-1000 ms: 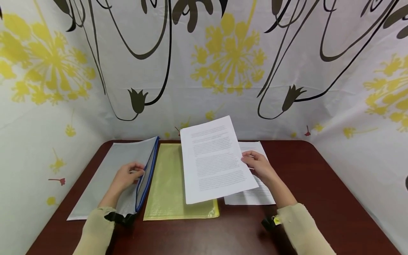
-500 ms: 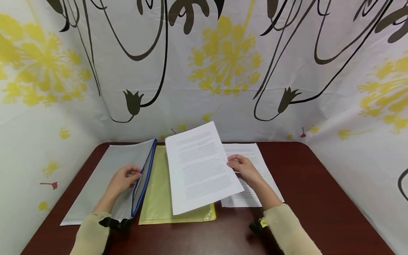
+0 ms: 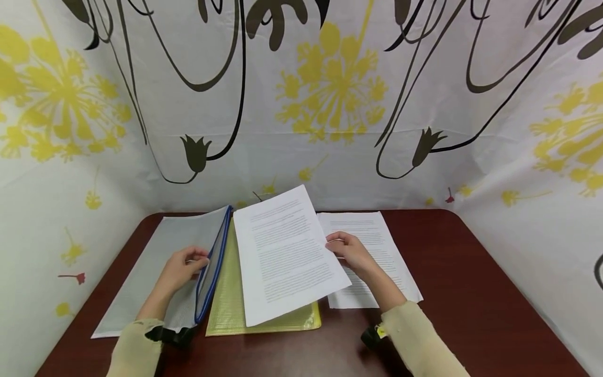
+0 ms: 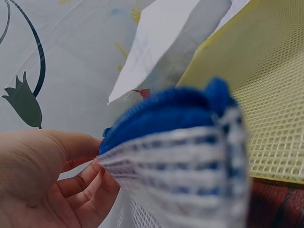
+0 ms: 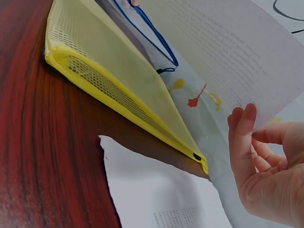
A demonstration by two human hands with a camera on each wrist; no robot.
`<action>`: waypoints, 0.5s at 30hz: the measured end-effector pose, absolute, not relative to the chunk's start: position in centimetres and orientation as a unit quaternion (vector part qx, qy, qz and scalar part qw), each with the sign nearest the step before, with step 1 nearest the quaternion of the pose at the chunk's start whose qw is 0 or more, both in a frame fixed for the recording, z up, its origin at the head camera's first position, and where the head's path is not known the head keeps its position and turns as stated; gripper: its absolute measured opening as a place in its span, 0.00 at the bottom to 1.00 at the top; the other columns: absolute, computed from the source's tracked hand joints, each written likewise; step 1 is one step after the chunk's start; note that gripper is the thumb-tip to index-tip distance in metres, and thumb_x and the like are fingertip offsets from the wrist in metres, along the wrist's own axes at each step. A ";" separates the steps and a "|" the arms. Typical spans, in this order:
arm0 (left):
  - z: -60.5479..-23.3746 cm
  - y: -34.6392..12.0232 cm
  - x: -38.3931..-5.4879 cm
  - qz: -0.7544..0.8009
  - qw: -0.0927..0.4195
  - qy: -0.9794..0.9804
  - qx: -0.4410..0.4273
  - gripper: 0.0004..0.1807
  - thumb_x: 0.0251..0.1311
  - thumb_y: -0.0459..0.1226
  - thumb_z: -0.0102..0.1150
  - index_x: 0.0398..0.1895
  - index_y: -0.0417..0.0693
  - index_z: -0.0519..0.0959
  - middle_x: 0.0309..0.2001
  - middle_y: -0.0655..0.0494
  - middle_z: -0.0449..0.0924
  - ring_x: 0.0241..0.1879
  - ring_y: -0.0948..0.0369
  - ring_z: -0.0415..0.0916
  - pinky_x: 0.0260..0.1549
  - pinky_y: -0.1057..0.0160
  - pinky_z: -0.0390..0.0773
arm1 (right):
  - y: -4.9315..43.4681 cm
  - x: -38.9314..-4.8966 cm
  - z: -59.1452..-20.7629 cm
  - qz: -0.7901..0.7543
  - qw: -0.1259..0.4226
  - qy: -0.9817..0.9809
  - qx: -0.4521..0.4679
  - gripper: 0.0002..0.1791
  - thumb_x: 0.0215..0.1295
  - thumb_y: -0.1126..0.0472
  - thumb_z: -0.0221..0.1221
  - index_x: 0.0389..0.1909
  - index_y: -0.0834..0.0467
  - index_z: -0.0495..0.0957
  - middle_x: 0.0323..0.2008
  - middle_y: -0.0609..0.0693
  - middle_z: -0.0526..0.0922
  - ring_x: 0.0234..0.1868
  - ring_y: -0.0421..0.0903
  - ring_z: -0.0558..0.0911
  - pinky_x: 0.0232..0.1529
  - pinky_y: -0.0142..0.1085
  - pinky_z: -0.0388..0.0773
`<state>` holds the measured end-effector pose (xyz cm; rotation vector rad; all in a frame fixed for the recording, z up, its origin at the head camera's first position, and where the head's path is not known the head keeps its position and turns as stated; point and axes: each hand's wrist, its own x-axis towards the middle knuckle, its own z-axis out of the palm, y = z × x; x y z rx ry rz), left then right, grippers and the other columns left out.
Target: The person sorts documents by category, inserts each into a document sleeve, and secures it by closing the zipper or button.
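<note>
Printed paper [image 3: 287, 256], centre frame, looks light and bendable, best held by its edge, where the right hand [image 3: 350, 254] pinches it while the left hand [image 3: 181, 268] pinches the blue-edged pouch [image 3: 186, 229].

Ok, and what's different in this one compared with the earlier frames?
The right hand has carried its printed sheet leftward, towards the blue-edged folder, uncovering more of the paper on the right. Nothing was newly gripped or released. The left hand still holds the blue-edged folder; the yellow folder stays put.
</note>
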<state>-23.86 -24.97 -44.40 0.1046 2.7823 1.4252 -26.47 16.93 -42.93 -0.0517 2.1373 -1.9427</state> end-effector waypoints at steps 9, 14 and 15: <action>-44.2 -24.7 -23.6 0.464 0.012 0.885 0.029 0.14 0.69 0.35 0.57 0.52 0.34 0.77 0.46 0.39 0.82 0.39 0.61 0.80 0.36 0.60 0.85 | 16.2 -26.6 -43.2 -0.660 0.134 0.739 -0.026 0.16 0.70 0.64 0.54 0.54 0.69 0.70 0.33 0.44 0.85 0.33 0.38 0.84 0.33 0.32 0.81; -44.2 -24.7 -23.6 0.461 0.009 0.887 0.024 0.14 0.69 0.34 0.56 0.52 0.34 0.77 0.45 0.39 0.82 0.39 0.60 0.80 0.36 0.59 0.85 | 15.5 -26.9 -43.2 -0.658 0.137 0.740 -0.029 0.16 0.70 0.63 0.55 0.54 0.68 0.71 0.34 0.45 0.85 0.34 0.38 0.84 0.35 0.32 0.81; -44.2 -24.7 -23.6 0.460 0.008 0.888 0.022 0.14 0.69 0.34 0.57 0.52 0.34 0.77 0.45 0.39 0.82 0.39 0.59 0.81 0.36 0.59 0.85 | 15.3 -27.0 -43.2 -0.658 0.137 0.740 -0.029 0.16 0.70 0.63 0.55 0.53 0.68 0.71 0.34 0.46 0.85 0.34 0.38 0.84 0.34 0.32 0.81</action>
